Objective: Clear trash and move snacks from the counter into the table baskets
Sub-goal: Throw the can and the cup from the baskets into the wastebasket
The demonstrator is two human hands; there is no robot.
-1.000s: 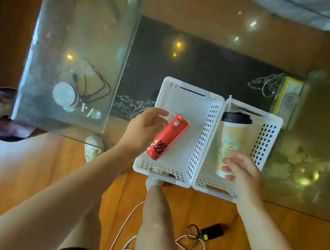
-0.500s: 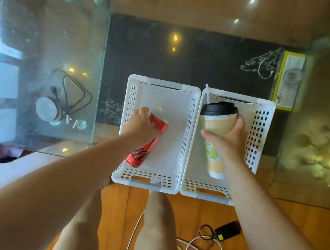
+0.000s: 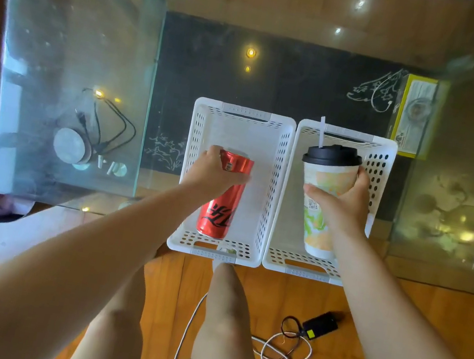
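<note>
A red soda can (image 3: 222, 199) stands tilted inside the left white basket (image 3: 218, 250). A tall paper cup (image 3: 325, 201) with black lid and straw stands upright in the right white basket (image 3: 302, 268), touching its neighbour.

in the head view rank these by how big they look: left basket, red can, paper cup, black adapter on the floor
1. Left basket, clearly largest.
2. Paper cup and red can: close. The cup looks somewhat taller and wider, but both are partly hidden by the fingers and tilted, so the order is unsure.
3. Black adapter, smallest, though it lies farther away, on the floor.
</note>
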